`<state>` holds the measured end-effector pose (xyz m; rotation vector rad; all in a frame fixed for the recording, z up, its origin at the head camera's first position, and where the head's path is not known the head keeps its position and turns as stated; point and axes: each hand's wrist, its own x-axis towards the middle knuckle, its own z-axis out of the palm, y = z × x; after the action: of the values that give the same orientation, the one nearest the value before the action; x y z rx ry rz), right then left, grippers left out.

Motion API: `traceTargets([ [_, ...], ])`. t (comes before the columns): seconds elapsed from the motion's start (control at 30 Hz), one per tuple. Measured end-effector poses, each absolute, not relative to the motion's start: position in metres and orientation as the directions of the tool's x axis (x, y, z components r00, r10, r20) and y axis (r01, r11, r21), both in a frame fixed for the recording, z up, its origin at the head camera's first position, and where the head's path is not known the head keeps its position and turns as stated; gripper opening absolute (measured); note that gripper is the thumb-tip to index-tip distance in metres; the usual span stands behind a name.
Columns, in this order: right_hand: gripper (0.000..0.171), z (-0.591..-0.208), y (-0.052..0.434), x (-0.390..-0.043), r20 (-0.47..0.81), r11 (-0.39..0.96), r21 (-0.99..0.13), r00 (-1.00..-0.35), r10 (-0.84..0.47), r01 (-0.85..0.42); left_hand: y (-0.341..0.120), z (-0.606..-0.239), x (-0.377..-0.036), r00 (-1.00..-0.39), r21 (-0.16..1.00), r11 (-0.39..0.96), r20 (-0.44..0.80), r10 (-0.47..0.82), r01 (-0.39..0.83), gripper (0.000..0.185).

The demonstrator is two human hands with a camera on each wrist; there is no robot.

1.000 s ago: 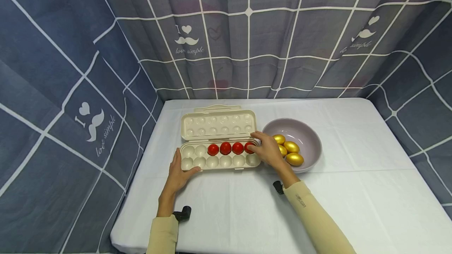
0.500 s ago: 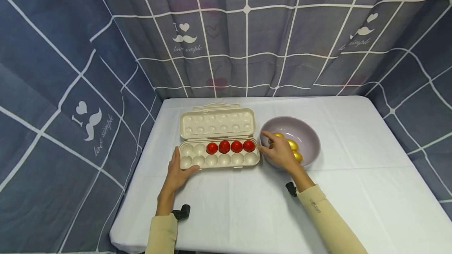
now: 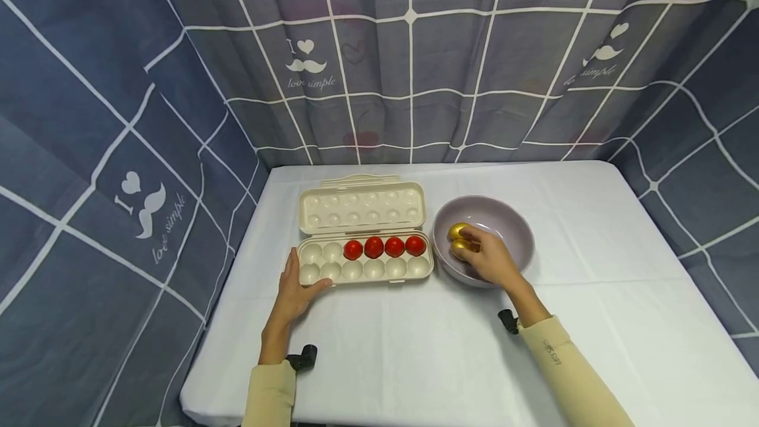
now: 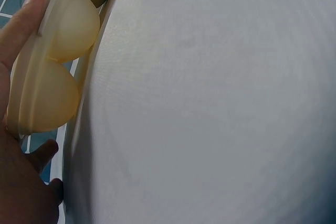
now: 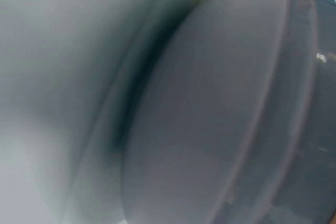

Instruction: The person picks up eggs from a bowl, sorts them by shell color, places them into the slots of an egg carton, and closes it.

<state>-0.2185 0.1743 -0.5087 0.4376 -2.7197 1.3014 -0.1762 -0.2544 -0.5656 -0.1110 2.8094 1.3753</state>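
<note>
A cream egg carton lies with its lid folded back. Four cups of its far row are filled: several red eggs sit there in a line. My left hand grips the carton's left end, thumb along the front edge; the left wrist view shows a fingertip on the rim. My right hand is inside the mauve bowl, its fingers and thumb bent about a golden egg; I cannot tell whether they pinch it. Another golden egg lies just beyond, and the palm hides part of the bowl.
White cloth covers the table. Grey checked curtains rise behind it and at both sides. The bowl stands close beside the carton's right end. Both wrists carry a small black camera.
My right hand has let go of the rightmost red egg in the carton and moved right into the bowl, over the golden eggs. My left hand has stayed on the carton.
</note>
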Motion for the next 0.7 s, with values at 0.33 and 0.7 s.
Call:
traceTargets([
  [0.33, 0.041, -0.517, 0.171, -0.224, 0.180, 0.622, -0.702, -0.931, -0.318, -0.348, -0.255, -0.567, -0.175, -0.998, 0.789, 0.611, -0.023, -0.064, -0.057, 0.123],
  [0.7, 0.047, -0.520, 0.169, -0.232, 0.027, 0.689, -0.652, -0.918, -0.396, -0.316, -0.254, -0.565, -0.176, -0.998, 0.787, 0.614, -0.028, -0.050, -0.053, 0.123],
])
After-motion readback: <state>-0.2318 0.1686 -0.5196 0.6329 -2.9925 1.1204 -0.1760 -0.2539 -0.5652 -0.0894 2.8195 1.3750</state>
